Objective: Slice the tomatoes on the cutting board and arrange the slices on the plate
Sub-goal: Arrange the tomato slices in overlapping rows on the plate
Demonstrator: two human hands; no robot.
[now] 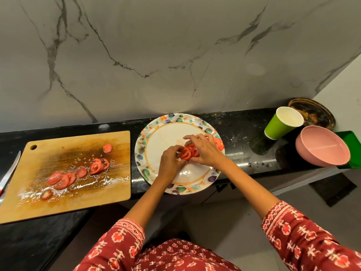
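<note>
Both hands meet over the plate (166, 132), which sits on the black counter (240, 133) just right of the cutting board (82, 200); the left hand (171, 162) has its fingers curled round the near end of a short row of tomato slices (188, 152), pinching the front slice upright on its edge; the right hand (205, 149) curls over the far end of the same row, fingertips resting on the slices; the row stands overlapped near the middle of the plate, and another slice or two (218, 143) lies by the right rim, partly hidden behind the right hand; the plate is white with a ring of orange dots and coloured leaves round its border, and its near edge hangs slightly past the counter's front.

Several more slices (97, 166) remain on the wet wooden board, some fanned in a loose line towards its near left (61, 178), one small end piece (107, 148) apart near the far right corner and another (46, 194) near the front edge; a knife (9, 173) lies at the board's left edge, only partly in view.

To the right on the counter stand a green paper cup (279, 126), a pink bowl (322, 147) just beside it, and a dark round tray (314, 112) leaning by the marble wall (156, 55) behind them; red patterned sleeves (304, 237) cover both forearms.
</note>
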